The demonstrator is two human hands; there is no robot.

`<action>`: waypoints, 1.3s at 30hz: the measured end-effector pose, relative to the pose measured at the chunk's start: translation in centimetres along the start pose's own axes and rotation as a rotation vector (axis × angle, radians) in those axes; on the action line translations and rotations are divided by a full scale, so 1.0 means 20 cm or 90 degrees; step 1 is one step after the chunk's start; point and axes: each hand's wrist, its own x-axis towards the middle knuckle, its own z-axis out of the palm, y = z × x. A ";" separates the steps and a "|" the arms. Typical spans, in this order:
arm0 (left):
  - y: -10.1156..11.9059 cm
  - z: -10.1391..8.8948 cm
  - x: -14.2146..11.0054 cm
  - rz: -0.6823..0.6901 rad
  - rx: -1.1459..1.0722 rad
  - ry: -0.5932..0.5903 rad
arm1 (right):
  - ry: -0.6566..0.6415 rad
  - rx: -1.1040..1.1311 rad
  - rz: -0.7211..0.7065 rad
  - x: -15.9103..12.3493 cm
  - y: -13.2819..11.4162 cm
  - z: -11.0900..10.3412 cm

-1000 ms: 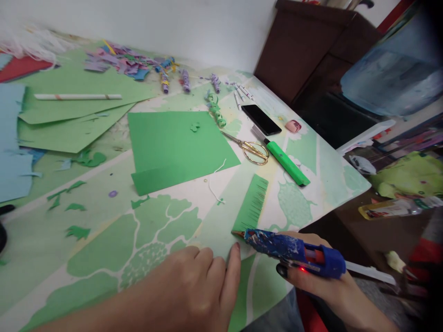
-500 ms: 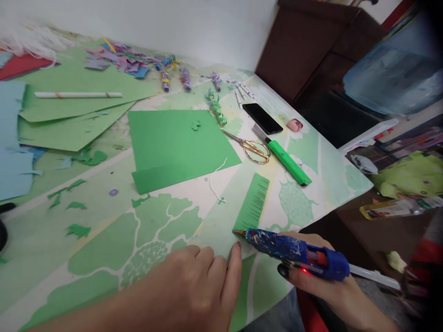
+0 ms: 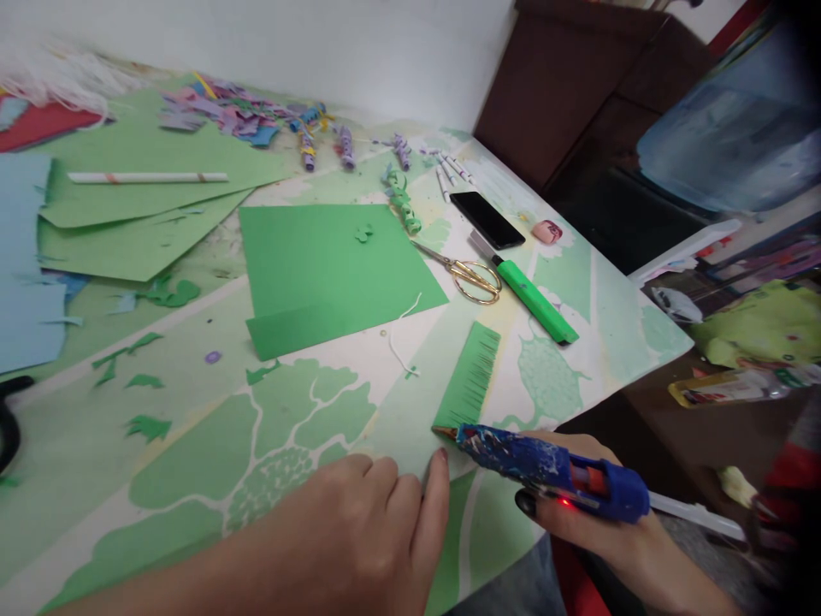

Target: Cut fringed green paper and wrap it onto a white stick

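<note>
A strip of green paper (image 3: pixel 468 376) with fringe cuts along its right edge lies on the table. My right hand (image 3: pixel 596 505) grips a blue hot glue gun (image 3: pixel 545 466), its red light lit and a clear glue stick out the back. The nozzle tip touches the strip's near left corner or sits just over it; I cannot tell which. Just below that corner, my left hand (image 3: pixel 365 522) rests with the index finger stretched out and its tip by the nozzle. Its other fingers curl under, their tips hidden; nothing shows in that hand.
Beyond the strip lie a green paper sheet (image 3: pixel 321 274), gold-handled scissors (image 3: pixel 475 281), a green utility knife (image 3: pixel 537 301) and a black phone (image 3: pixel 487 219). Curled paper rolls (image 3: pixel 403 201) and a heap of scraps (image 3: pixel 224 107) are farther back. The table's right edge runs past the glue gun.
Both hands, the glue gun and the strip keep their places. The view has shifted very slightly, showing more of a black loop at the left edge.
</note>
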 end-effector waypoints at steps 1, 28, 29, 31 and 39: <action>0.00 0.00 0.00 -0.003 -0.005 0.003 | 0.012 0.009 -0.001 0.00 0.00 0.00; 0.00 0.01 0.00 -0.003 0.000 0.010 | -0.047 -0.068 -0.034 0.03 -0.06 -0.03; 0.00 0.01 0.00 -0.005 -0.003 0.008 | -0.058 -0.070 -0.035 0.02 -0.05 -0.03; 0.00 0.01 0.00 -0.009 -0.003 0.007 | -0.035 -0.059 -0.037 0.02 -0.05 -0.03; 0.00 0.00 0.02 0.001 0.001 0.001 | -0.012 -0.054 -0.028 0.02 -0.04 -0.02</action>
